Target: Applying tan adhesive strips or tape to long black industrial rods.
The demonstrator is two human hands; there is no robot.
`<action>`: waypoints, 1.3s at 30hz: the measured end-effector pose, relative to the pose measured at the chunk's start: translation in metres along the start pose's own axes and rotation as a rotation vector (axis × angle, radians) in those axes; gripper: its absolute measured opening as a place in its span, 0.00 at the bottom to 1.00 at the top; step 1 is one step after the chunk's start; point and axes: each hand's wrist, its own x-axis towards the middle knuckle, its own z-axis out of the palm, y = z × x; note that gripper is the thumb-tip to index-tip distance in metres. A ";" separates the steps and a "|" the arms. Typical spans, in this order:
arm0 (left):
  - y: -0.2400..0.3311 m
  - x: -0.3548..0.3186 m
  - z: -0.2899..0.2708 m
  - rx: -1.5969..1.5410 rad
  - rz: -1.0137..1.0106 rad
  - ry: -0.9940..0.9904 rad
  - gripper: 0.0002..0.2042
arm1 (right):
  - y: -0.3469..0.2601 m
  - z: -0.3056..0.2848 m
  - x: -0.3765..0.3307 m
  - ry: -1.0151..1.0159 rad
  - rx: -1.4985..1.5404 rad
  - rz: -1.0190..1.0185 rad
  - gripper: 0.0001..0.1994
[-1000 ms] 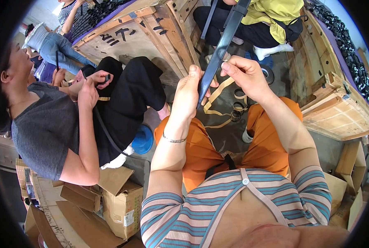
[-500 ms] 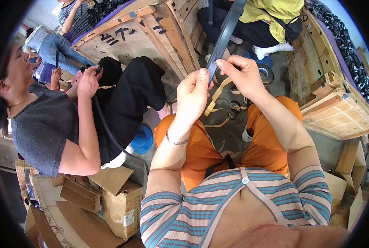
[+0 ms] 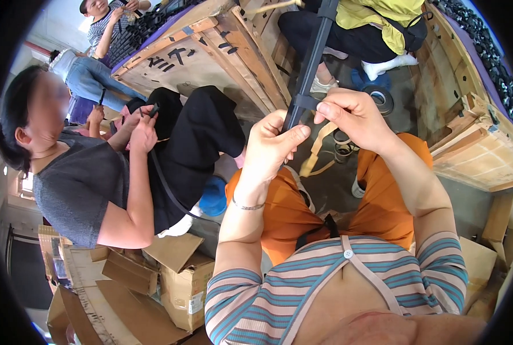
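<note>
A long black strip (image 3: 312, 66) rises from my hands toward the top of the view, slightly tilted. My left hand (image 3: 271, 144) is closed round its lower end, thumb lying along the front. A short black band (image 3: 306, 102) crosses the strip just above that thumb. Its right end is pinched between the thumb and fingers of my right hand (image 3: 354, 119). Whether the band goes all the way round the strip is hidden. Below my right hand, a curled yellowish strip (image 3: 314, 156) shows near the floor.
At left a seated co-worker (image 3: 78, 172) handles a black cord (image 3: 164, 187). Wooden crates (image 3: 202, 63) stand ahead and at right (image 3: 475, 149). A person in yellow (image 3: 377, 20) sits ahead. Dark tape rolls (image 3: 380, 99) lie on the floor; cardboard boxes (image 3: 181, 293) stand at lower left.
The black band now shows across the strip, its end drawn out to the right by my right hand. The strip stands more upright. The whole view has shifted slightly.
</note>
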 end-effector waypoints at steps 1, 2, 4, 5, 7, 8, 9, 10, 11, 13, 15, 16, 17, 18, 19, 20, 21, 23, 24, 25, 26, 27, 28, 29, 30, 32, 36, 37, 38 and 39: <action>0.000 -0.001 0.002 -0.003 0.069 0.026 0.07 | -0.001 0.000 -0.001 0.004 0.008 -0.021 0.12; -0.001 -0.002 0.004 -0.007 0.137 0.050 0.08 | -0.001 0.000 -0.002 0.015 0.019 -0.029 0.12; -0.002 -0.002 0.003 -0.020 0.177 0.053 0.09 | -0.004 -0.003 -0.003 -0.007 -0.026 0.030 0.12; -0.002 -0.002 0.001 -0.081 0.166 0.014 0.09 | -0.007 -0.003 -0.004 -0.006 -0.020 0.035 0.12; -0.004 -0.001 0.003 -0.173 0.159 -0.046 0.07 | -0.012 -0.007 -0.006 -0.016 -0.025 0.039 0.13; -0.002 0.000 0.003 -0.166 0.156 -0.055 0.07 | -0.013 -0.008 -0.007 -0.036 -0.035 0.045 0.13; 0.001 0.000 0.001 -0.193 0.136 -0.117 0.07 | -0.014 -0.009 -0.009 -0.025 -0.034 0.046 0.13; 0.004 0.001 -0.001 -0.221 0.116 -0.179 0.07 | -0.015 -0.010 -0.010 -0.022 -0.014 0.039 0.13; 0.008 0.002 -0.002 -0.248 0.091 -0.235 0.07 | -0.016 -0.012 -0.012 -0.020 0.006 0.032 0.13; 0.015 0.007 0.000 -0.293 0.051 -0.333 0.10 | -0.015 -0.016 -0.016 0.014 0.009 0.022 0.13; 0.020 0.013 0.006 -0.305 0.033 -0.381 0.11 | -0.015 -0.020 -0.019 0.045 0.013 0.010 0.13; 0.022 0.015 0.008 -0.311 0.013 -0.408 0.12 | -0.015 -0.023 -0.019 0.052 0.017 0.026 0.13; 0.024 0.017 0.011 -0.318 -0.007 -0.435 0.13 | -0.016 -0.025 -0.020 0.058 0.022 0.041 0.13; 0.026 0.018 0.013 -0.312 -0.006 -0.440 0.13 | -0.017 -0.027 -0.020 0.064 0.022 0.035 0.13; 0.027 0.019 0.014 -0.293 -0.004 -0.441 0.15 | -0.018 -0.028 -0.020 0.069 0.014 0.002 0.13; 0.029 0.020 0.016 -0.275 -0.001 -0.442 0.16 | -0.018 -0.030 -0.020 0.073 0.007 -0.031 0.13; 0.030 0.020 0.018 -0.272 -0.001 -0.443 0.16 | -0.019 -0.032 -0.021 0.075 0.008 -0.033 0.13; 0.034 0.019 0.021 -0.248 -0.023 -0.438 0.17 | -0.020 -0.035 -0.023 0.079 -0.010 -0.054 0.13; 0.035 0.019 0.022 -0.245 -0.023 -0.436 0.17 | -0.020 -0.036 -0.024 0.078 -0.007 -0.055 0.13; 0.035 0.019 0.023 -0.229 -0.024 -0.438 0.17 | -0.020 -0.038 -0.025 0.091 -0.015 -0.069 0.13; 0.035 0.019 0.024 -0.213 -0.024 -0.439 0.17 | -0.020 -0.039 -0.026 0.103 -0.022 -0.083 0.12; 0.036 0.019 0.023 -0.210 -0.023 -0.437 0.17 | -0.020 -0.041 -0.027 0.102 -0.019 -0.085 0.12; 0.037 0.019 0.023 -0.196 -0.014 -0.442 0.18 | -0.020 -0.042 -0.029 0.109 -0.046 -0.081 0.12; 0.037 0.019 0.022 -0.182 -0.004 -0.448 0.19 | -0.020 -0.044 -0.029 0.116 -0.074 -0.077 0.12; 0.037 0.020 0.022 -0.180 -0.004 -0.445 0.19 | -0.020 -0.044 -0.029 0.115 -0.071 -0.079 0.12; 0.034 0.020 0.021 -0.208 0.017 -0.413 0.20 | -0.020 -0.044 -0.028 0.163 -0.103 -0.094 0.12; 0.028 0.021 0.019 -0.238 -0.106 -0.381 0.21 | -0.018 -0.042 -0.030 0.175 -0.100 -0.101 0.11; 0.029 0.021 0.015 -0.248 -0.102 -0.397 0.21 | -0.018 -0.041 -0.031 0.170 -0.103 -0.082 0.10; 0.030 0.020 0.013 -0.258 -0.098 -0.413 0.21 | -0.019 -0.041 -0.031 0.166 -0.107 -0.062 0.10; 0.028 0.017 0.015 -0.223 -0.066 -0.358 0.18 | -0.020 -0.040 -0.031 0.160 -0.101 -0.064 0.10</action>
